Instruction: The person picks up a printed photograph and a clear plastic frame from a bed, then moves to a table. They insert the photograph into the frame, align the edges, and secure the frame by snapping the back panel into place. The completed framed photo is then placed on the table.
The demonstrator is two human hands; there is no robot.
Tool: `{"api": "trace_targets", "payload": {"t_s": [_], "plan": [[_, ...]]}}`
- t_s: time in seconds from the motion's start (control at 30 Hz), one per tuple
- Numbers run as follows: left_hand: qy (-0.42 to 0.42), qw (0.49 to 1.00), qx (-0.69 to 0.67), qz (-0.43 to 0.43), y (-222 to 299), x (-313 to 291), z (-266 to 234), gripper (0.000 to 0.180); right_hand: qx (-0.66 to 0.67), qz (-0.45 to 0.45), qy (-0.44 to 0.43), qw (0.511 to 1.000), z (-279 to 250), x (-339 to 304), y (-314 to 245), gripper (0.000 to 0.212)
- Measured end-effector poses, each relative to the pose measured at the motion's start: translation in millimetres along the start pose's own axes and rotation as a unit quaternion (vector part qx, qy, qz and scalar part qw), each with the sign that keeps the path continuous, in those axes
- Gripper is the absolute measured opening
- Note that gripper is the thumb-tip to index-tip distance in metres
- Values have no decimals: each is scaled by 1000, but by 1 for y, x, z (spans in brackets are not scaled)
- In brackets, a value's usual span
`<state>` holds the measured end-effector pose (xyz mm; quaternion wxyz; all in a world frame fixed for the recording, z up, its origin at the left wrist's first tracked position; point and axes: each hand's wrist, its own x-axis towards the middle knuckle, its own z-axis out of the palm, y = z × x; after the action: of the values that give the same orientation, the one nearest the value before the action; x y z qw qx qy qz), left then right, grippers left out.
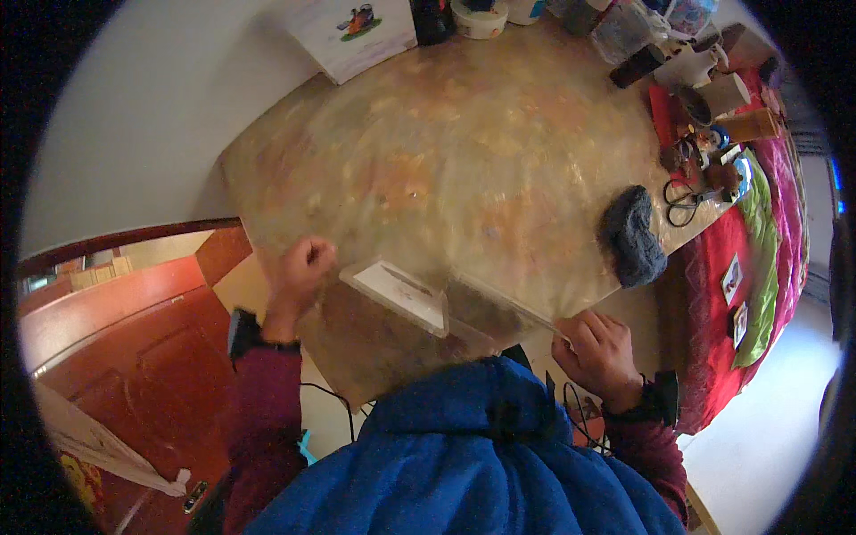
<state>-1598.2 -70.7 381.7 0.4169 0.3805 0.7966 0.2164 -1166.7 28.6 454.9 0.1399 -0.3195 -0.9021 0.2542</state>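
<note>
A small white card or flat box with a dark drawing, in a clear rim (401,296), lies near the table's front edge. Left of it, apart from it, my left hand (308,265) hovers with its fingers curled in a loose fist; nothing shows in it. My right hand (599,350) pinches the right end of a thin, clear plastic lid or sheet (508,308), which is tilted and reaches left toward the white piece. Its lower part is see-through and hard to make out. A grey-blue fuzzy cloth pouch or sock (634,236) lies to the right on the table.
The table (428,143) has a marbled brown cover. A white box (352,36) and a white tub (480,20) stand at its far edge. Scissors (685,203), cups and small items crowd the right. A red cloth (709,330) lies beyond; a red door (152,383) is left.
</note>
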Motion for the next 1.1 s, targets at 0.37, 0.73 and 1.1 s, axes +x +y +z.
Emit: {"api": "trace_targets", "payload": {"t_s": [0.37,0.73,1.1], "plan": [[-44,894,-432,-109,22,-140,150,40,48,4,-40,998,-7,4,5,10],[58,804,-582,-104,34,-135,187,42,68,-58,-40,995,-5,4,13,8],[62,822,-560,-88,38,-131,187,38,79,-88,-25,993,-2,5,10,9]]}}
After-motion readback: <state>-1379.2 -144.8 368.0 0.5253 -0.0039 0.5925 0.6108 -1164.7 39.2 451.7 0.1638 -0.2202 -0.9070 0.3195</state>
